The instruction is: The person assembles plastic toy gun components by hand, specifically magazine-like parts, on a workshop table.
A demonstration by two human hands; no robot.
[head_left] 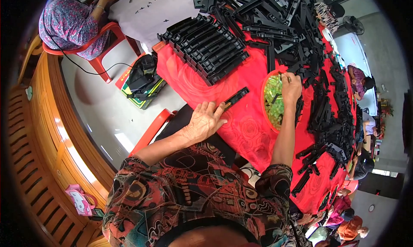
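One long counter (pixel 245 139) under a red, rose-patterned cloth fills the middle of the view, bare in front of the person and crowded farther off. A varnished wooden bench (pixel 58 150) with a slatted part curves along the left. A big tangled heap (pixel 275 23) of long black plastic parts covers the far part of the counter, and a heap of smaller black pieces (pixel 325 113) spreads down its right side. A neat stack of black plastic bars (pixel 204 46), laid side by side, sits near the left edge. To its right, nearer the person, stands an orange-rimmed basin (pixel 263 105). The left hand (pixel 206 122) holds the near end of a single black bar (pixel 238 97), which lies between stack and basin, pointing away to the right. The right hand (pixel 291 90) is over the basin, fingertips drawn narrow; whether they pinch anything I cannot tell. Small translucent yellow-green bits (pixel 273 90) fill the basin.
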